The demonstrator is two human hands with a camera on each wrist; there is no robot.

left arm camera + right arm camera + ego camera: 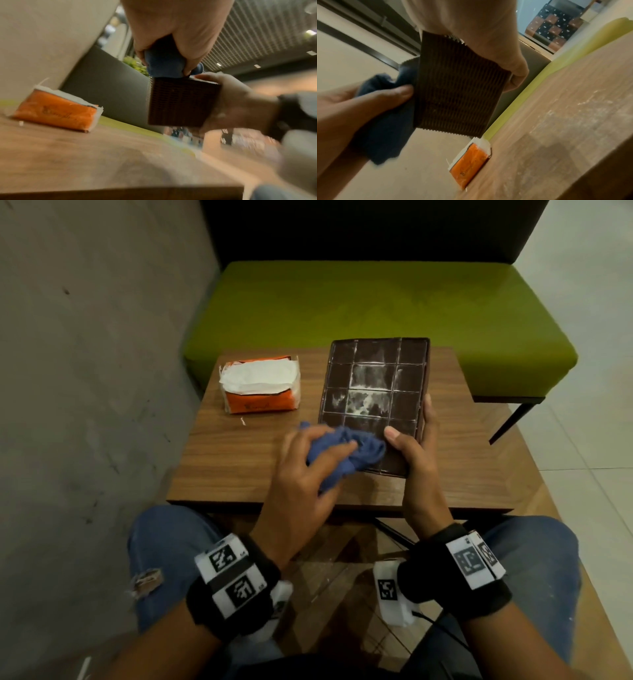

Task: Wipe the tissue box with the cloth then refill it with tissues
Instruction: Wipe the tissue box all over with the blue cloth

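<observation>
Left grip (308,460) bunches cloth (346,448); right grip (416,446) clasps tissue box (373,392); tissue pack (260,383) nearby

script lettering on orange tissue pack (259,404) too blurred to read

Café-style seating area: green bench (376,313), small wooden table (239,467), tiled floor (589,422).

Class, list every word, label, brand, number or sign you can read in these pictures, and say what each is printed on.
Nothing can be read for certain.
Orange tissue pack: dark cursive brand word on its side, too blurred to read.
Wrist bands: black-and-white square code markers, no words.
Brown tissue box: a grid of lines and white smears, no text.
</observation>
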